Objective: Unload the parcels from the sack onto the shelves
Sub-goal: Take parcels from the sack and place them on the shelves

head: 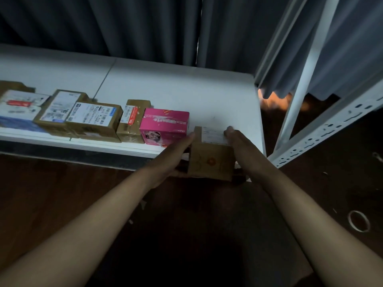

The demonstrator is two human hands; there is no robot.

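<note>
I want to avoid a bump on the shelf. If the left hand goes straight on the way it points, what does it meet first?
Probably the pink box. The left hand, holding the brown parcel, has fingertips close to that box's near right corner. Depth is unclear, so it may slip just past onto bare white shelf.

Both hands, left hand (176, 156) and right hand (238, 146), are holding a brown parcel (210, 160) at the shelf (207, 96) edge; a pink box (164, 125) is sitting just left of the grip.
</note>
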